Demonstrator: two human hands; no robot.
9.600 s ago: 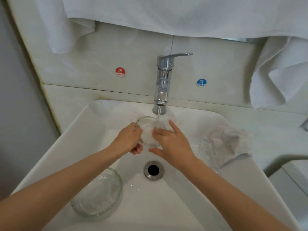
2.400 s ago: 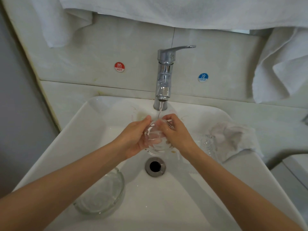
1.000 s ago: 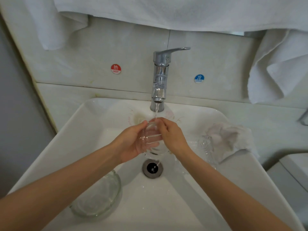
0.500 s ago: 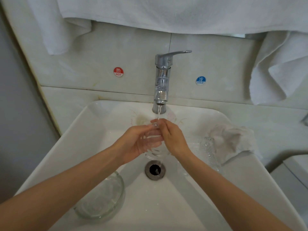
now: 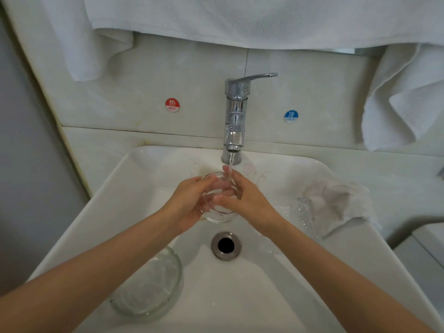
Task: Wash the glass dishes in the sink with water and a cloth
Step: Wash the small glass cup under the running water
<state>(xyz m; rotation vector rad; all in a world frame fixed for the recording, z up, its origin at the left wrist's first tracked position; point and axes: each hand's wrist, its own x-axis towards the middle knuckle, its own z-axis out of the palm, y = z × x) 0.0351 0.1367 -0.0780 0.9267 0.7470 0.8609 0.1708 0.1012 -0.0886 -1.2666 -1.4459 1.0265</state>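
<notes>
A small clear glass dish (image 5: 217,213) is held under the thin stream from the chrome tap (image 5: 234,121), above the white sink (image 5: 240,296). My left hand (image 5: 189,205) cups the dish from the left. My right hand (image 5: 247,200) grips its right side, with fingers reaching across the dish. A larger glass bowl (image 5: 149,287) lies in the sink's near left corner, partly hidden by my left forearm. A patterned glass piece (image 5: 304,217) leans at the sink's right side. A crumpled white cloth (image 5: 336,200) lies on the right rim.
The drain (image 5: 225,245) is open just below the hands. White towels (image 5: 264,18) hang above the tap and at the right (image 5: 403,99). Red HOT (image 5: 172,105) and blue COLD (image 5: 291,116) stickers flank the tap on the tiled wall.
Both hands have kept the small dish under the stream, turning and rubbing it. It now sits slightly lower, with my right fingers across it. The bowl, cloth and patterned glass have not moved.
</notes>
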